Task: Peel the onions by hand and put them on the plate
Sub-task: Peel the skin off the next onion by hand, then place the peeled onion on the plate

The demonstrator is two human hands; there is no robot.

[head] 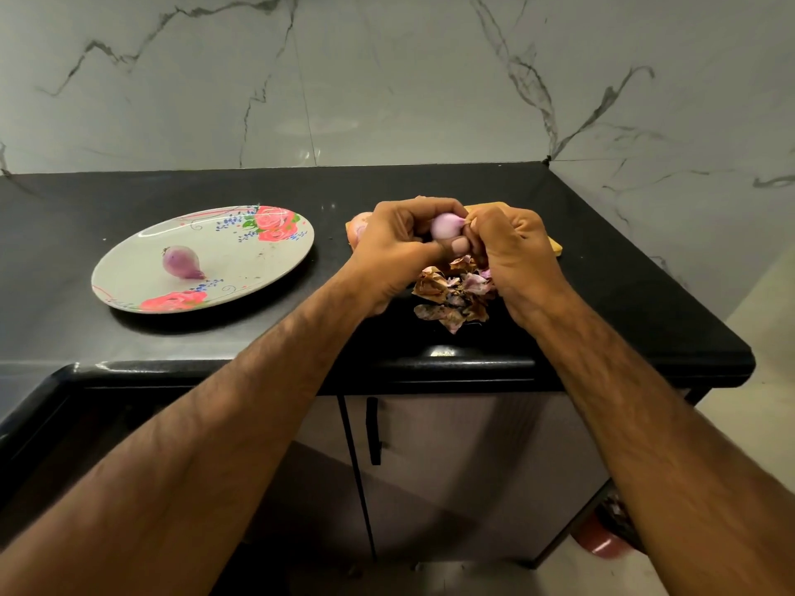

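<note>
My left hand (398, 243) grips a small pale purple onion (446, 225), fingers curled over its top and thumb underneath. My right hand (509, 247) pinches a bit of skin at the onion's right tip. Both hands hover over a wooden board (555, 247) on the black counter. A peeled purple onion (181, 262) lies on the oval floral plate (275, 260) to the left. Another onion (359, 228) shows partly behind my left hand.
A heap of dry brown and pink onion skins (451, 294) lies on the counter below my hands. The counter's front edge (430, 365) runs just under the heap. A marble wall stands behind. A red bin (602, 542) sits on the floor at lower right.
</note>
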